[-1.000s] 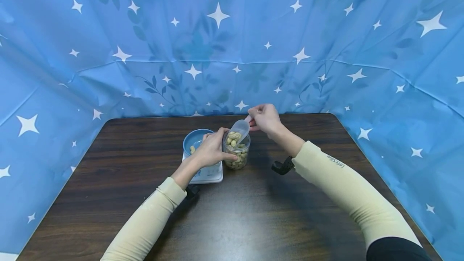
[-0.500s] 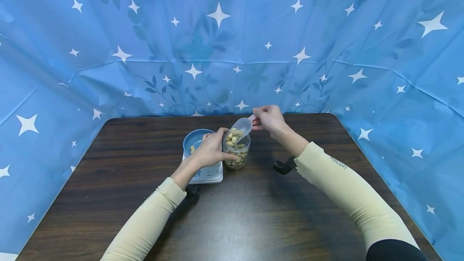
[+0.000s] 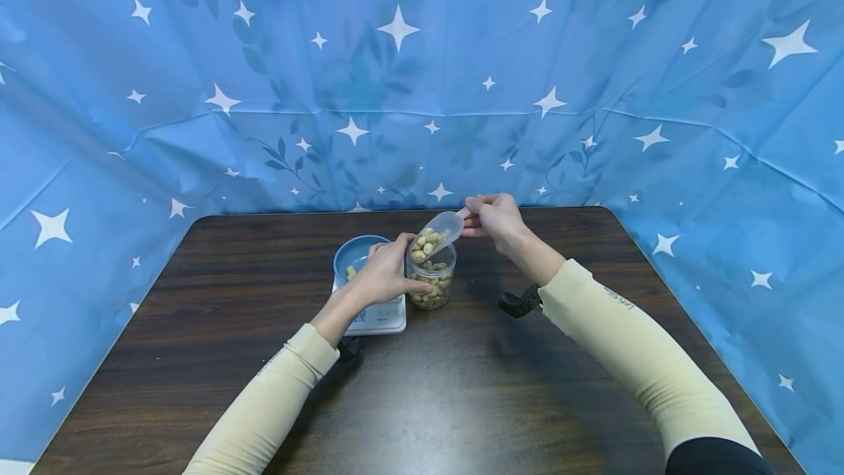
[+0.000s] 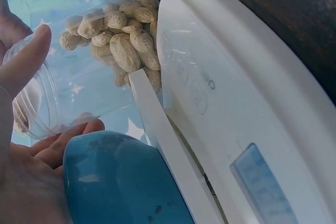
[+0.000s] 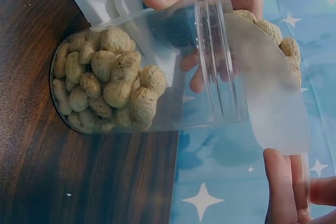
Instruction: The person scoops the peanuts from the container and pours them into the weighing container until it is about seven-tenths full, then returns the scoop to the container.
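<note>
A clear plastic jar (image 3: 431, 293) of unshelled peanuts (image 5: 105, 80) stands on the table. My left hand (image 3: 384, 273) grips it near the threaded rim, thumb on one side and fingers on the other. My right hand (image 3: 499, 220) pinches the handle of a translucent scoop (image 3: 450, 224), which tilts down over the jar's mouth. Several peanuts (image 3: 426, 242) lie in the scoop. In the right wrist view, its bowl overlaps the rim. Left of the jar, a blue bowl (image 3: 356, 246) with a few peanuts sits on a white kitchen scale (image 4: 231, 77), partly hidden behind my left hand.
The dark wooden table (image 3: 422, 402) reaches back to a blue curtain (image 3: 422, 79) with white stars. The scale's display (image 4: 262, 182) faces the front. Black wrist cameras, such as the right one (image 3: 519, 303), hang below both forearms.
The right hand has drawn the scoop slightly up and to the right, and its peanuts now sit higher at the jar's mouth. The left hand and the jar have stayed in place.
</note>
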`<state>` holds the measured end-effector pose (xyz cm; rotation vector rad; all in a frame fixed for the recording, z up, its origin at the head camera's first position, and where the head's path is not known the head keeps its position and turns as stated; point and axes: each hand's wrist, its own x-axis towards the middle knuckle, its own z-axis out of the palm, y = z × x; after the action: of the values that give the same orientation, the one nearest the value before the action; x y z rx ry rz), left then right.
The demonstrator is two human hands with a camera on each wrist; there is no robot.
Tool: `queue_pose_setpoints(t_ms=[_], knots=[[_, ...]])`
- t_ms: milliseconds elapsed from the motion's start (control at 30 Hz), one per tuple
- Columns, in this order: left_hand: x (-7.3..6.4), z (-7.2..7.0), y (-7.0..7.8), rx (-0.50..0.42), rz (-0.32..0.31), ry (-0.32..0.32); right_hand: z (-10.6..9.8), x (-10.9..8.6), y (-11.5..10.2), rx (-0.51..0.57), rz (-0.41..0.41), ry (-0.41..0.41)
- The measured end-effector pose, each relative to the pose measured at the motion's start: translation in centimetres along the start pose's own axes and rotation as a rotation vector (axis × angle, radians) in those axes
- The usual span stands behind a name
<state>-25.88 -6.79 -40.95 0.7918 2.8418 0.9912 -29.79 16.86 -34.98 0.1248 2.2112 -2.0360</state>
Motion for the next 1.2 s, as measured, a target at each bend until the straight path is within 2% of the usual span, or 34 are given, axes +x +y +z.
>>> queue_pose_setpoints(t_ms=[333,700,867,1200], knots=[[-0.8,-0.4,-0.2,-0.009,-0.003,0.033,-0.1,0.1,-0.5,0.107,0.000,0.017],[-2.6,-2.6,-1.9,-0.013,-0.016,0.131,0.6,0.4,-0.5,0.154,-0.035,0.021],[-3.4,-3.6,-3.0,-0.003,-0.065,0.132,1.2,0.6,-0.5,0.164,-0.035,0.017],[-4.8,-5.1,-5.0,-0.046,-0.178,0.078,2.6,1.2,-0.3,0.186,-0.023,0.010]])
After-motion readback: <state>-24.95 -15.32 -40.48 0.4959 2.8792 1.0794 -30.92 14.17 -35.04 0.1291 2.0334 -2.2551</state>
